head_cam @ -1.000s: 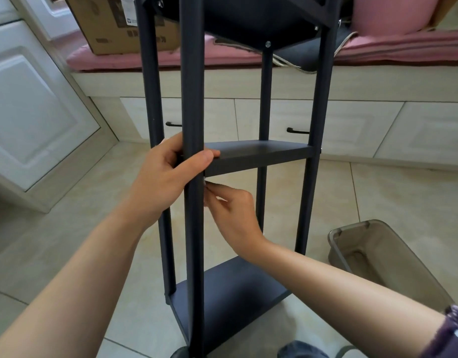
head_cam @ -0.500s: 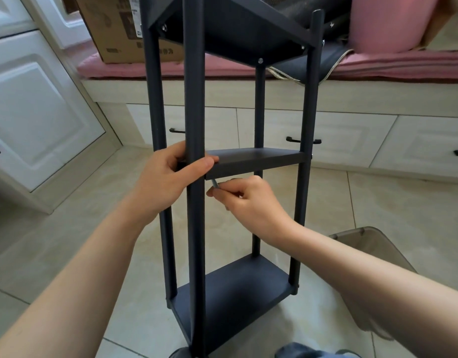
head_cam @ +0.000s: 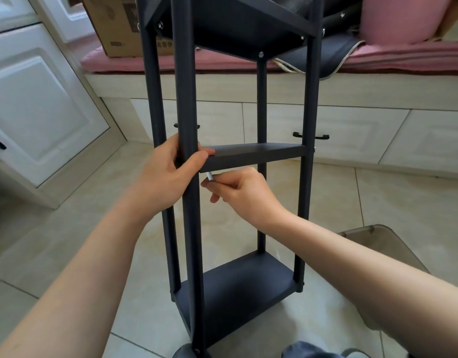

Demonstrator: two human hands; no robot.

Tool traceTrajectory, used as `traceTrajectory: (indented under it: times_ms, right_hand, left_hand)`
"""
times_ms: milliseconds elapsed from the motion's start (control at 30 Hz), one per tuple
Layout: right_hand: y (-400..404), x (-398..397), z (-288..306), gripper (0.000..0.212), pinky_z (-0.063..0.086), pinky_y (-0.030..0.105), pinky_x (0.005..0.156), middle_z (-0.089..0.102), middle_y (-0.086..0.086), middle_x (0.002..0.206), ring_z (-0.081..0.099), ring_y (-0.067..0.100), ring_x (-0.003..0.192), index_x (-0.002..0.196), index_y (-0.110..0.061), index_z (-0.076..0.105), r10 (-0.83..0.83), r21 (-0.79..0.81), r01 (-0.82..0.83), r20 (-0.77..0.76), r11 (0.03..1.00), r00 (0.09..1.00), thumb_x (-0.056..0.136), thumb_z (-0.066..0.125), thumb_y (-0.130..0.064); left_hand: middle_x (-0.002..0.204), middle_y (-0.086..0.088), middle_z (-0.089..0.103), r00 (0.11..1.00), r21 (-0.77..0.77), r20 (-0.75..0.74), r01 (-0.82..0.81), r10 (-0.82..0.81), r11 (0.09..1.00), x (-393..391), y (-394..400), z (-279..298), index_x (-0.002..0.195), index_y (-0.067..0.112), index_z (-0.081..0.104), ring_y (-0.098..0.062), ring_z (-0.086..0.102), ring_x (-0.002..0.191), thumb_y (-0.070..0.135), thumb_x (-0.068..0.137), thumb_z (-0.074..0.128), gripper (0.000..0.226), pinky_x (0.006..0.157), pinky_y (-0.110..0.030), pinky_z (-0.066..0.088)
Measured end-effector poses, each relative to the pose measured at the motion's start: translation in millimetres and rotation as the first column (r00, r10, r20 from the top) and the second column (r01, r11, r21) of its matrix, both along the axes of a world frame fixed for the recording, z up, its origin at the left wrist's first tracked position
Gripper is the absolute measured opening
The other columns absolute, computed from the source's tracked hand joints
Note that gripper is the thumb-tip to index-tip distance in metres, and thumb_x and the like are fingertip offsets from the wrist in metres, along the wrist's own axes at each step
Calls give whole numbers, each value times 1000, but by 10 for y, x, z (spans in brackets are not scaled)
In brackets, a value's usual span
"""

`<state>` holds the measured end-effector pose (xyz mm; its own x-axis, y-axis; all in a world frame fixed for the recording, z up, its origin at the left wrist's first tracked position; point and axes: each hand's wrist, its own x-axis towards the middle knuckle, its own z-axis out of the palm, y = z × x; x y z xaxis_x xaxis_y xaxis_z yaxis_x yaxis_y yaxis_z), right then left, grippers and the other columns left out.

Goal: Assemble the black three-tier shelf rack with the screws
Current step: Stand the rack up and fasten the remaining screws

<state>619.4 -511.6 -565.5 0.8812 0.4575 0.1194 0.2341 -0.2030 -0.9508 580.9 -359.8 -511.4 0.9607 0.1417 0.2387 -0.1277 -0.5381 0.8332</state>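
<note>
The black three-tier shelf rack stands on the tiled floor in front of me, with four posts and three shelves in place. My left hand grips the near post where the middle shelf joins it. My right hand is just below that shelf's near corner and pinches a small silver tool, whose tip points up at the joint. Silver screw heads show under the top shelf.
A grey plastic bin sits on the floor to the right, partly behind my forearm. Behind the rack runs a white drawer bench with pink cushions and a cardboard box. White cabinet doors stand at the left.
My right hand turned from reaching under the shelf corner to a pinch with the silver tool showing at its fingertips. The view shifted slightly; my left hand kept its grip on the post.
</note>
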Motion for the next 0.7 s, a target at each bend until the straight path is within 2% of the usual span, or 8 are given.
traceTrajectory:
  times_ms: [67, 167, 233, 333, 433, 500, 600, 700]
  right_hand:
    - [51, 8, -6, 22, 40, 7, 66, 68, -13, 66, 56, -7, 65, 74, -23, 75, 9, 46, -7, -56, 999, 998, 94, 66, -22]
    - [128, -7, -42, 17, 39, 9, 65, 71, -8, 72, 57, -9, 64, 88, -13, 79, -34, 90, 42, -86, 995, 996, 94, 66, -22]
    - [170, -25, -85, 19, 40, 12, 66, 71, -6, 72, 56, -7, 63, 89, -9, 79, -71, 109, 77, -53, 991, 996, 95, 65, -22]
    - [233, -32, -162, 19, 44, 17, 70, 70, -5, 72, 59, -4, 64, 88, -8, 78, -122, 149, 121, 0, 981, 993, 95, 65, -19]
    - [313, -10, -241, 17, 49, 16, 75, 73, 0, 78, 66, 1, 72, 93, -7, 78, -195, 189, 178, 76, 966, 978, 95, 65, -17]
    - [365, 24, -292, 15, 50, 12, 78, 76, 3, 84, 69, 3, 77, 96, -7, 77, -234, 207, 203, 137, 957, 962, 94, 65, -15]
    - [453, 80, -359, 13, 49, 9, 78, 75, 4, 89, 66, -4, 77, 99, -5, 76, -262, 250, 211, 192, 945, 946, 93, 66, -10]
    - [557, 127, -405, 11, 53, 18, 76, 74, 5, 85, 62, -2, 74, 94, -3, 76, -292, 287, 226, 213, 931, 932, 93, 66, -8]
  left_hand:
    - [97, 22, 66, 1000, -19, -4, -6, 6, 1000, 6, 4, -13, 111, 20, 68, 4, 60, 95, 26, 100, 57, 17, 73, -2, 43]
    - [105, 1, 68, 1000, -14, 20, -10, 10, 1000, 21, 7, -38, 101, 26, 67, -1, 60, 90, 25, 101, 56, 11, 72, -5, 44]
    - [107, -7, 67, 999, -2, 40, -6, 6, 1000, 35, 1, -45, 96, 29, 66, 2, 59, 85, 24, 101, 56, 12, 70, -6, 44]
    - [107, -10, 66, 998, -14, 55, 2, -1, 1000, 54, -10, -55, 95, 28, 65, 5, 60, 82, 22, 101, 55, 13, 63, -6, 46]
    - [103, -6, 64, 999, -52, 50, 14, -11, 999, 92, -7, -60, 101, 20, 66, 6, 62, 81, 21, 102, 55, 12, 58, -5, 47]
    - [99, 0, 63, 999, -48, 45, 11, -9, 999, 131, 6, -67, 103, 18, 67, 6, 62, 80, 22, 102, 55, 13, 59, -5, 47]
    - [96, 1, 65, 999, -60, 40, 10, -7, 998, 178, 51, -87, 102, 19, 68, 4, 62, 77, 23, 102, 55, 13, 61, -7, 46]
    - [104, -3, 68, 999, -61, 35, 19, -17, 998, 204, 104, -102, 98, 28, 67, 2, 62, 81, 29, 99, 55, 12, 66, -8, 47]
